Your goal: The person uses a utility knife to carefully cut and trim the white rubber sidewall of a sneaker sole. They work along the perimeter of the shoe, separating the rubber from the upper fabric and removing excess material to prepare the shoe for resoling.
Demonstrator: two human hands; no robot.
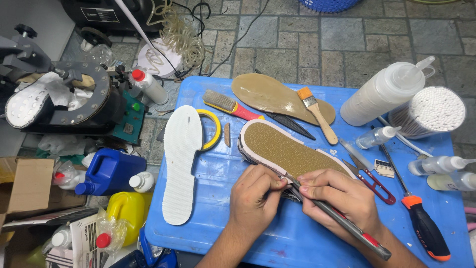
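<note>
- Both hands are being kept at the near edge of the blue table (208, 228), pressed against the near rim of a shoe (290, 151) lying sole-up.
- Right hand (339, 198) is being closed around a utility knife (347, 221); its handle is running back past the wrist toward the lower right, and its tip is being pointed up-left into the seam under the sole.
- Left hand (255, 198) is being pinched narrow on the shoe's edge, just left of the knife tip, fingertips touching the rim.
- Shoe is being held directly beyond both hands; its long axis is running from upper left to lower right, with the rounded end visible at upper left and the other end hidden behind the right hand.
- Which end is the toe cannot be told.
- Knife and shoe axes are lying nearly parallel.
- White insole (181, 164) is lying well left of the left hand, lengthwise away from the person.
- Red snips (377, 184) are lying just beyond the right hand.
</note>
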